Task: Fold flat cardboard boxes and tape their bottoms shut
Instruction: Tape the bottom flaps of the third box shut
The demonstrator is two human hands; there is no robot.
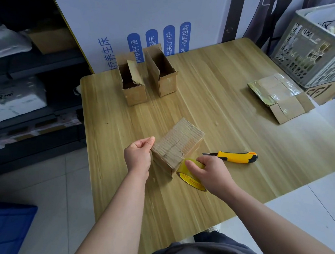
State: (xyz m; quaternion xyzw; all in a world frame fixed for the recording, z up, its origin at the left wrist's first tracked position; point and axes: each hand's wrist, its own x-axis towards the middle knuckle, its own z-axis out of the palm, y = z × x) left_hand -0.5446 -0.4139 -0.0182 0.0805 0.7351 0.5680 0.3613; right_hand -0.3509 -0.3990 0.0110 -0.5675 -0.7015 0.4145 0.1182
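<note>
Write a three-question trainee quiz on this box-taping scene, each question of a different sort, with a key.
1. True or false: the left hand grips the folded box, and the knife lies on the table, in neither hand.
2. What does the right hand hold? A. scissors B. tape roll C. marker
3. How many open boxes stand upright at the back of the table?

Key: 1 true; 2 B; 3 two.
</note>
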